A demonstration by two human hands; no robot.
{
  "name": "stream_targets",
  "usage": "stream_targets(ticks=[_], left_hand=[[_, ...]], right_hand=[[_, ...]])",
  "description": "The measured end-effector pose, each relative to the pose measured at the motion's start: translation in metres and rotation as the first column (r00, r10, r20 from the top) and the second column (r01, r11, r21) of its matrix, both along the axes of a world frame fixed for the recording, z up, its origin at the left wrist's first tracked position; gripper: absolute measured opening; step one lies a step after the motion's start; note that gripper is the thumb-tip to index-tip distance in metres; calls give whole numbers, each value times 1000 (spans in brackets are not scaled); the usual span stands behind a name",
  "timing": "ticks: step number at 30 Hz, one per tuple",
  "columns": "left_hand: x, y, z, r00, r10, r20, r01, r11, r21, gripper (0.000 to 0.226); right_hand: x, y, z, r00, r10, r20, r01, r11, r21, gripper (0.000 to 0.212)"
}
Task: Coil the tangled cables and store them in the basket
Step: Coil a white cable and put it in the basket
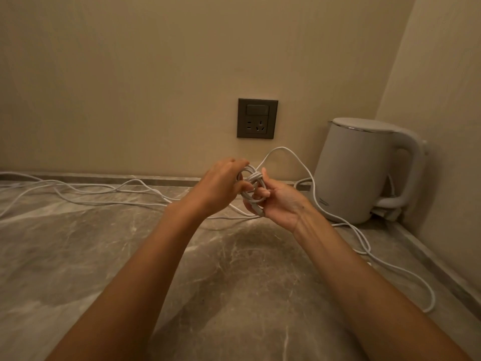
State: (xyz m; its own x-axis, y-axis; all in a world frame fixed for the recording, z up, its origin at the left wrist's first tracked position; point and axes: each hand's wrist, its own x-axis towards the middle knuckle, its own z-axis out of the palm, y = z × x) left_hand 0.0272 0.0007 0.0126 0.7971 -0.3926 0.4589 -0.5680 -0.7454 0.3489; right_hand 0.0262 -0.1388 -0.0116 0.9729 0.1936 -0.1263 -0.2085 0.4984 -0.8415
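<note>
1. the left hand (221, 183) comes in from the left with its back to the camera. its fingers (235, 162) are curled over the top of a small white coil (250, 178) of cable, and the thumb presses on the coil's near side.
2. the right hand (282, 201) faces it, palm turned up. its fingers are curled round the lower turns of the same coil, and the thumb stands upright against the coil's right side.
3. a short cable end (260, 211) pokes out below the right hand's fingers, close to the palm.
4. both hands hold the coil in the air above the marbled bench (104, 256), close to the back wall (130, 74) and lower in the view than the wall socket (257, 118).
5. a free strand (283, 150) leaves the coil, arches up and over to the right and drops beside the kettle (361, 173). it then trails along the right side of the bench in a long loop.
6. more loose cables (104, 190), all white, lie on the bench to the left. several strands cross one another and run from the left edge toward the hands.
7. the white kettle stands in the back right corner of the bench with its handle to the right.
8. the wall socket is a dark plate with a switch above the pin holes.
</note>
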Motion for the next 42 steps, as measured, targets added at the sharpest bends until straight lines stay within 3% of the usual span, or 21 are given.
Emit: stream_targets(ticks=[5, 8, 11, 14, 16, 20, 23, 28, 36, 42], left_hand=[[-5, -1, 6, 1000, -21, -6, 21, 999, -47, 40], [-9, 4, 13, 993, -58, -98, 43, 987, -152, 25], [-7, 8, 10, 991, 40, -125, -47, 997, -61, 18], [-8, 8, 6, 978, 157, -134, -159, 987, 1, 18], [-12, 12, 8, 968, 192, -162, -192, 981, 15, 23], [-25, 35, 15, 953, 249, -170, -246, 968, 43, 34], [-42, 63, 17, 937, 281, -208, -284, 959, 15, 33], [-88, 121, 16, 912, 328, -245, -357, 931, -83, 17], [-205, 262, -1, 750, 610, -255, -654, 741, -152, 4], [-323, 366, -32, 504, 794, -340, -862, 438, -254, 5]], right_hand=[[-2, -1, 1, 1000, -20, 14, 20, 1000, -9, 28], [0, -3, 3, 1000, -19, 22, 19, 1000, 1, 37], [-6, -4, 9, 996, 53, 72, -53, 999, -2, 23], [-16, 2, 11, 981, 151, 124, -125, 972, -198, 23], [-16, 7, 12, 976, 125, 177, -52, 928, -368, 32], [-23, 24, 14, 937, 85, 340, 144, 791, -594, 20], [-35, 51, 14, 901, 112, 420, 215, 725, -655, 14], [-59, 108, 17, 867, 227, 444, 199, 659, -726, 5], [-122, 265, 10, 715, 525, 463, 33, 635, -771, 17], [-208, 397, -9, 542, 745, 389, -194, 561, -805, 20]])
